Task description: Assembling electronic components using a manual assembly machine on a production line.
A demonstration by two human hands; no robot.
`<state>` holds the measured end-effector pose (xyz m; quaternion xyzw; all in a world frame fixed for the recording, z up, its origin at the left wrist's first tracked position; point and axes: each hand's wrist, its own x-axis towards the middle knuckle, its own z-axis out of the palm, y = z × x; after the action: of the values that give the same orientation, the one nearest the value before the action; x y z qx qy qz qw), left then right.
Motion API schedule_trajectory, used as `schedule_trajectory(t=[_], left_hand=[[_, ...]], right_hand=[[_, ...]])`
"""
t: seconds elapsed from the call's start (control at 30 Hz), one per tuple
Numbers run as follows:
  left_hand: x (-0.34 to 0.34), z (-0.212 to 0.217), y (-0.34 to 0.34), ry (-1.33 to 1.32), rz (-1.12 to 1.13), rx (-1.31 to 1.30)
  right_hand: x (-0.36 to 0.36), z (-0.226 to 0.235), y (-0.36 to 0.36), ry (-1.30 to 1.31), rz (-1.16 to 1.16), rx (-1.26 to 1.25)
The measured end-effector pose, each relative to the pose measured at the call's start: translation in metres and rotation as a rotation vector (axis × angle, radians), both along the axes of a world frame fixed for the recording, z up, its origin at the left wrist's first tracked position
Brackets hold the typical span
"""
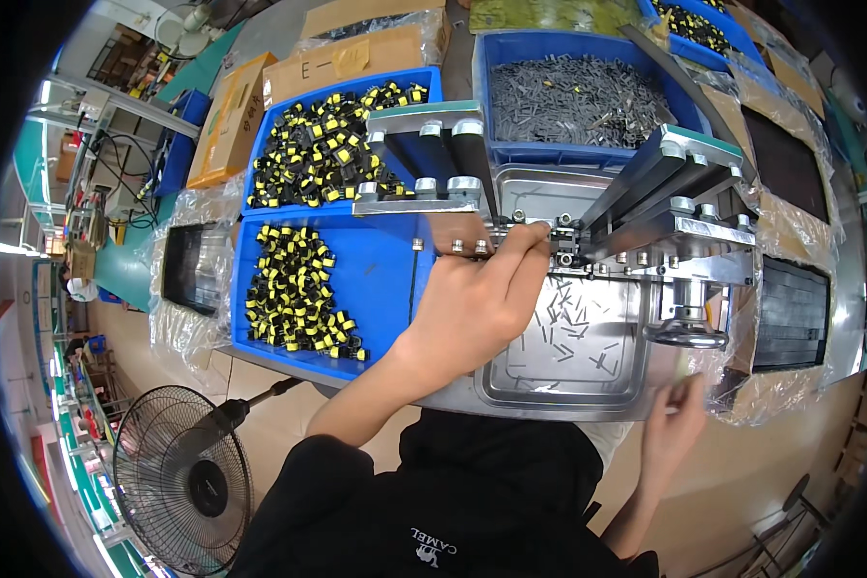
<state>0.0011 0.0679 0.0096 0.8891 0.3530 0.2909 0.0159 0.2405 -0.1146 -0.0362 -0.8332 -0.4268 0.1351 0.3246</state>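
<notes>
My left hand (477,306) reaches over the metal fixture (565,246), its fingers pinched together at the small clamp in the middle. Whatever lies between those fingertips is hidden. Lower right, my right hand (672,424) is off the table's front edge, below the round metal knob (686,334) of the fixture. Its fingers look curled but are smeared by motion, so I cannot make out what they hold. Under the fixture sits a shallow steel tray (636,385) with scattered thin grey pins (564,323).
To the left, a blue bin (380,279) holds black-and-yellow parts (289,289); another behind holds more (328,144). A blue bin of grey pins (578,101) stands at the back. Plastic-wrapped boxes (790,318) line the right. A fan (202,486) stands lower left.
</notes>
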Motion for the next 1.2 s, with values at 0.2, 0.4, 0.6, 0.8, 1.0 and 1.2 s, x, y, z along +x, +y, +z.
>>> schedule_trajectory(t=[0.2,0.4,0.6,0.8,1.0,1.2], left_hand=[[-0.002,-0.002,0.0,0.003,0.0,-0.01],[-0.001,-0.001,0.001,0.005,-0.009,0.02],[-0.002,-0.006,0.002,-0.012,-0.017,0.039],[-0.003,-0.007,0.002,-0.013,-0.03,0.057],[-0.003,-0.004,0.003,0.023,-0.062,0.051],[-0.002,0.007,-0.005,0.136,-0.034,0.032]], right_hand=[[-0.015,0.01,-0.007,-0.202,0.202,0.258],[0.01,-0.003,-0.001,-0.09,-0.048,0.092],[-0.028,0.009,0.007,0.046,0.246,0.028],[-0.019,0.021,0.002,-0.076,0.19,0.199],[-0.026,0.024,0.018,-0.25,0.136,0.305],[-0.038,0.039,0.041,-0.545,0.181,0.013]])
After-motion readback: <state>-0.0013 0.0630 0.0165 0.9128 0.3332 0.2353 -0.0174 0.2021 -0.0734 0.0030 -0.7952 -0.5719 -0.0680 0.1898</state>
